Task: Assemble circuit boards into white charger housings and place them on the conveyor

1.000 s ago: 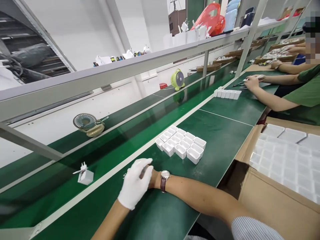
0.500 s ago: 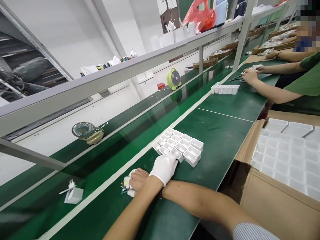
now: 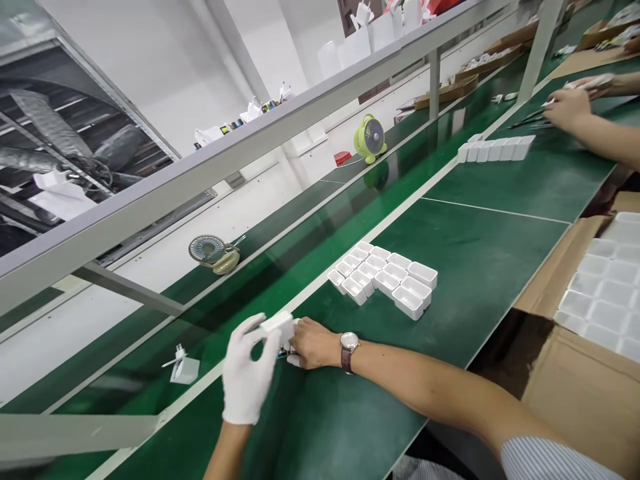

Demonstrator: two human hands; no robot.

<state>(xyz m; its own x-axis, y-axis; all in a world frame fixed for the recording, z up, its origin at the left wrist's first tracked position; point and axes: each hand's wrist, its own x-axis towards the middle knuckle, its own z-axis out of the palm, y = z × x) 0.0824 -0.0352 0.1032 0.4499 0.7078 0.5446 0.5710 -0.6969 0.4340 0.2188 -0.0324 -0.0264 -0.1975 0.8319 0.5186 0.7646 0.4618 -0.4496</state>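
My left hand (image 3: 246,377), in a white glove, pinches a small white plastic case (image 3: 280,325) between thumb and fingers. Right beside it, my right hand (image 3: 316,343), with white fingertip covers and a wristwatch, grips a small circuit board (image 3: 283,354). The board is mostly hidden behind the fingers and the case. Whether board and case touch, I cannot tell. Beyond my hands, several open white cases (image 3: 384,275) stand in close rows on the green bench (image 3: 480,260).
A white plug adapter (image 3: 185,369) lies on the green belt at left. Two small fans, one beige (image 3: 209,250) and one green (image 3: 371,138), stand beyond. At right is a carton (image 3: 575,380) of white cases. A co-worker's hands (image 3: 570,107) work farther along, near another row of cases (image 3: 495,149).
My left hand has taken a case from the near side of the group and brought it left to the circuit board. My arms are no longer crossed. The view has shifted.
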